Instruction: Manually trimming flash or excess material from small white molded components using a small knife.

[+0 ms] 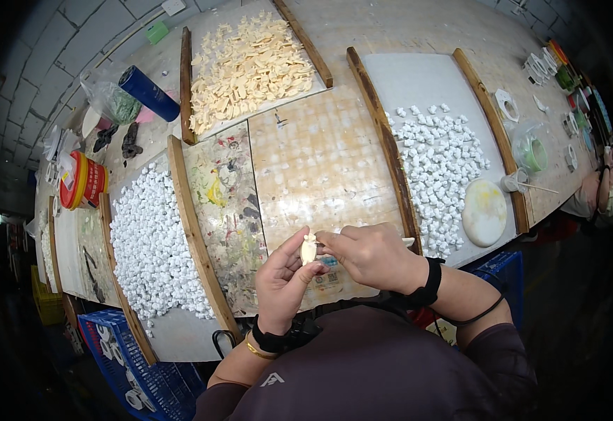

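Between both hands [334, 266] — cream figurine [309, 249]

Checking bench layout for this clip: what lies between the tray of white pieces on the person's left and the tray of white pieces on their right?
In the head view, between the left tray and right tray lie two paint-stained work boards, bounded by wooden strips.
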### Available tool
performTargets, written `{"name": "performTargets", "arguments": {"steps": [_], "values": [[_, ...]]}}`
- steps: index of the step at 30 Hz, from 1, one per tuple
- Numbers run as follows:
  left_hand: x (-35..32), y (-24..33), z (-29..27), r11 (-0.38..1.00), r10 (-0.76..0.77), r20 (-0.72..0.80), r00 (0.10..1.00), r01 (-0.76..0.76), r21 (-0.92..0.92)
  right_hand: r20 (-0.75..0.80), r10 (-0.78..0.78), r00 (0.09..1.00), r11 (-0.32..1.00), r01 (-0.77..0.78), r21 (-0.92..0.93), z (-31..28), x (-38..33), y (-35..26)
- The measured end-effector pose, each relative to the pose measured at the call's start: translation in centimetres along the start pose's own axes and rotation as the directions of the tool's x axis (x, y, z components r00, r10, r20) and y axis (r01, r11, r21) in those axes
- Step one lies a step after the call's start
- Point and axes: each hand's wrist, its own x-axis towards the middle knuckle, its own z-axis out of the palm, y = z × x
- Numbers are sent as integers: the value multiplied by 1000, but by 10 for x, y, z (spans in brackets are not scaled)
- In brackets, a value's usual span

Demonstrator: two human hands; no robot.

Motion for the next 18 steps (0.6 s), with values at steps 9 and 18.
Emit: {"name": "performTargets", "arguments": {"steps": [9,18], "values": [[0,2,-1,999,-16,-11,1000,16,35,10,-38,999,995,39,-87,-5,3,0],[0,1,-1,999,-4,-15,1000,5,54,5,-39,999,998,39,-51,-3,3,1]]}}
